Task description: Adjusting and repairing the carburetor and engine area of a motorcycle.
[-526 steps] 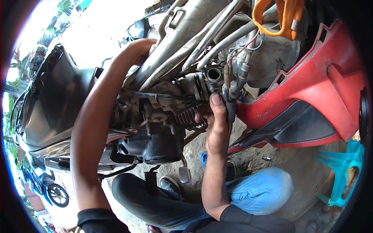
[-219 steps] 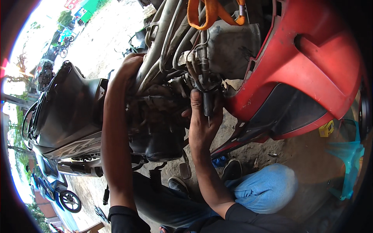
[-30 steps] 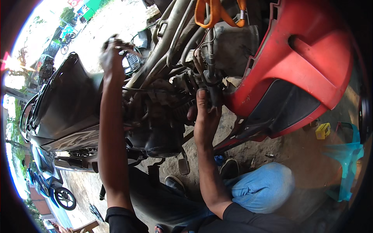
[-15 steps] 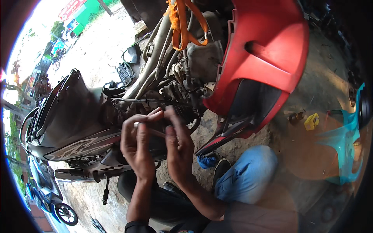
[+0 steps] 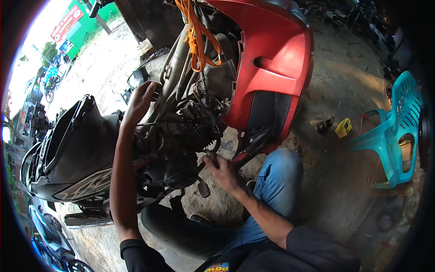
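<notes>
My left hand (image 5: 142,102) is up beside the motorcycle's grey frame tube (image 5: 170,75), fingers curled at a small dark thing I cannot make out. My right hand (image 5: 219,170) is lower and to the right, below the dirty exposed engine (image 5: 190,131), fingers bent together; whatever is between them is hidden. An orange strap (image 5: 199,50) hangs over the frame and cables. A red front body panel (image 5: 272,59) stands at right of the engine, a black side body (image 5: 68,149) at left.
A teal plastic chair (image 5: 394,131) stands at the right, near a small yellow object (image 5: 343,128) and a dark item (image 5: 324,127) on the concrete floor (image 5: 331,81). My jeans-clad knee (image 5: 283,167) is below the panel. Other motorbikes (image 5: 47,226) are at left.
Half a second ago both hands were together below the engine; now my left hand is up at the frame and my right is apart, to the right. The view has shifted, showing more floor.
</notes>
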Tool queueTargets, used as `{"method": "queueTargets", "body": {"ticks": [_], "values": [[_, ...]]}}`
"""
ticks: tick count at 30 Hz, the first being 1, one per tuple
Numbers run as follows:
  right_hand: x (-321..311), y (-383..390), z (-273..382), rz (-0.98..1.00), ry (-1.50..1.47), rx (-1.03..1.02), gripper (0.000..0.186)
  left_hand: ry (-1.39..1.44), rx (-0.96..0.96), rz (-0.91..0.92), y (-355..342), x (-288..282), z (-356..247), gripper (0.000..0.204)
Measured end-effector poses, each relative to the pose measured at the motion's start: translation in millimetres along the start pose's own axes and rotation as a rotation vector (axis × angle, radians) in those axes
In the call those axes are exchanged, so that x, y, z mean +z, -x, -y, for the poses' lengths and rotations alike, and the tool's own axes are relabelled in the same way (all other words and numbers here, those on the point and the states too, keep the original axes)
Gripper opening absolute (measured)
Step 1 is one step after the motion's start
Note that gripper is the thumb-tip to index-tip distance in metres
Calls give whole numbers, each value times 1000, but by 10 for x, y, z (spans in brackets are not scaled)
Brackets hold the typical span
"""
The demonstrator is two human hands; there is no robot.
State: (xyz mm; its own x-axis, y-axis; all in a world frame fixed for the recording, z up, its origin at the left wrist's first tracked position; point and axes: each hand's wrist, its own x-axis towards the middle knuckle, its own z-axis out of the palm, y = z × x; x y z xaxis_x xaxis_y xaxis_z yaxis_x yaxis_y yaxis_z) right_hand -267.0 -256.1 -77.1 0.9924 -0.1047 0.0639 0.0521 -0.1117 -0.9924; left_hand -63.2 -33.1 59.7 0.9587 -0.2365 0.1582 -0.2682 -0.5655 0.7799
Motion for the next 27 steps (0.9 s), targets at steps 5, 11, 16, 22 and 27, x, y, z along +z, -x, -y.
{"method": "queueTargets", "body": {"ticks": [5,11,16,22,27], "values": [[18,314,-529,309,515,-48,15,-78,45,164,-458,-118,269,33],[8,505,-564,276,492,0,15,85,-118,608,-597,-274,392,31],[169,678,-794,354,589,70,23,-126,53,713,-559,-448,477,52],[216,659,-771,294,626,13,29,240,-47,424,-114,-130,-159,67],[-100,247,232,187,257,215,30,234,-25,-155,640,139,-459,38]]}}
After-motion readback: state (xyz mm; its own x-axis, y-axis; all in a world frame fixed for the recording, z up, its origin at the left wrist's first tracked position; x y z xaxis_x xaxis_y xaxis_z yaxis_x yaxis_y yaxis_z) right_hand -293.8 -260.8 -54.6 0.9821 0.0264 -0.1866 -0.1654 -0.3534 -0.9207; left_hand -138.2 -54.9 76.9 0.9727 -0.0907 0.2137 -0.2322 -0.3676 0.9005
